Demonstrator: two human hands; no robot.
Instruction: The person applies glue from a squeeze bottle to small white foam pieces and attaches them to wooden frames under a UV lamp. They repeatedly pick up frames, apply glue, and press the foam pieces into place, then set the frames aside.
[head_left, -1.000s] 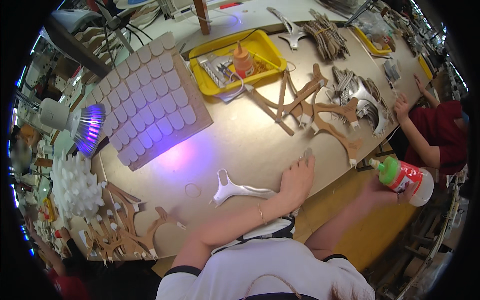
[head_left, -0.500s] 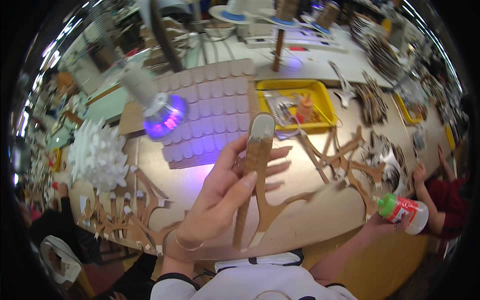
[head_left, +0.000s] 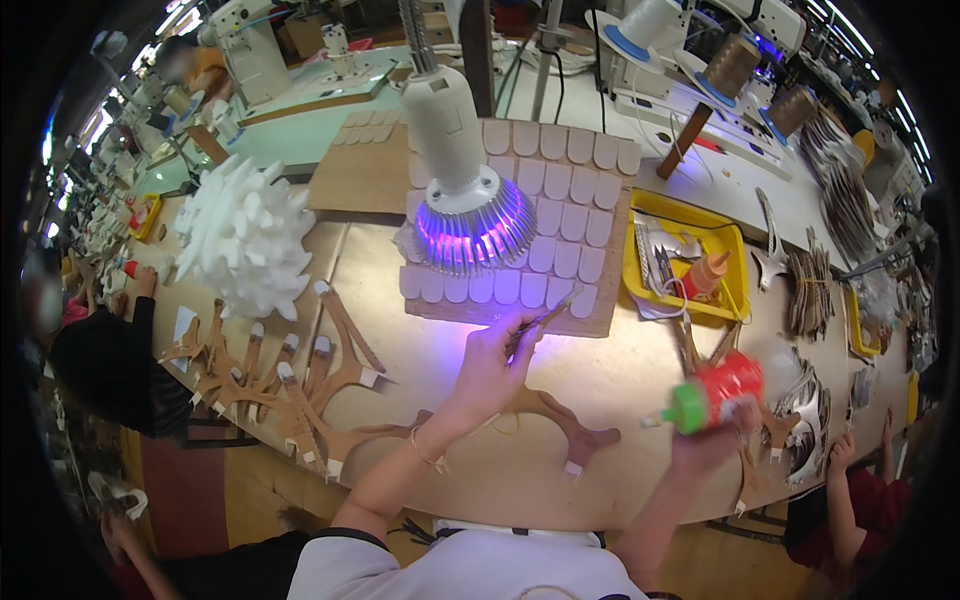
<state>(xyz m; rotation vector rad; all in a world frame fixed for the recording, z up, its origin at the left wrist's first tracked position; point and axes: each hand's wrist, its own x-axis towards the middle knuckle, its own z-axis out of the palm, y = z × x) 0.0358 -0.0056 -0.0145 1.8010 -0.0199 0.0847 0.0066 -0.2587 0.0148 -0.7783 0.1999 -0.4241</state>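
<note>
My left hand (head_left: pixel 490 370) is closed on slim tweezers (head_left: pixel 550 318), whose tips reach the lower right tab of a board (head_left: pixel 610 270) carrying rows of pale rounded tabs (head_left: pixel 535 288). Below this hand, a brown Y-shaped strap piece (head_left: pixel 565 420) with a white end lies on the table, partly hidden by my wrist. My right hand (head_left: pixel 712 448) grips a squeeze bottle (head_left: pixel 725 390) with a green nozzle cap and red label, tilted sideways above the table with its nozzle pointing left. Motion blurs that hand slightly.
A lamp (head_left: pixel 465 210) glowing violet hangs over the board. Left of it stand a spiky white object (head_left: pixel 245 235) and several brown strap pieces (head_left: pixel 290 370). To the right sits a yellow tray (head_left: pixel 740 275) holding an orange bottle (head_left: pixel 703 275). Other people work on both sides.
The brown strap piece has left my left hand and lies on the table. That hand now holds tweezers at the board. My right hand has brought the bottle inward. The view has shifted.
</note>
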